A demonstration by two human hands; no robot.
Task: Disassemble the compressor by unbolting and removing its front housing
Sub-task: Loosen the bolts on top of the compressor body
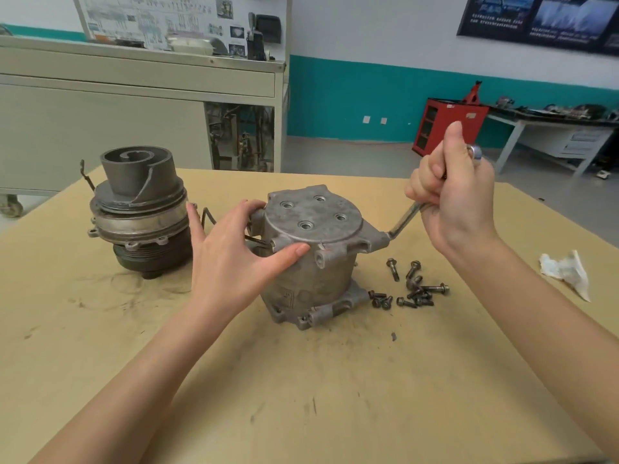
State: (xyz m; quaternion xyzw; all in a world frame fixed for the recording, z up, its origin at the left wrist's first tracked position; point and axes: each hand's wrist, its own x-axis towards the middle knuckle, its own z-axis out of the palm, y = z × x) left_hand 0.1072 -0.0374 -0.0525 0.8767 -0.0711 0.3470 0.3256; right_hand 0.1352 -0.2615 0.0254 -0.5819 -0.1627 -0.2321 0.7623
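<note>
A grey cast-metal compressor housing [315, 256] stands upright in the middle of the table, its flat top showing several bolt holes. My left hand [231, 252] grips its upper left edge, thumb across the front rim. My right hand [452, 192] is curled round a metal wrench [403, 222], whose lower end meets a lug on the housing's right side. To the left stands the separated pulley half with its dark spiral scroll [139, 209] facing up. Several loose bolts [410, 289] lie on the table right of the housing.
A crumpled white rag [566, 271] lies near the right table edge. The tan table top [301, 380] carries dark smudges. Behind stand a grey cabinet [134, 105], a red tool cart [445, 125] and a far workbench [552, 128].
</note>
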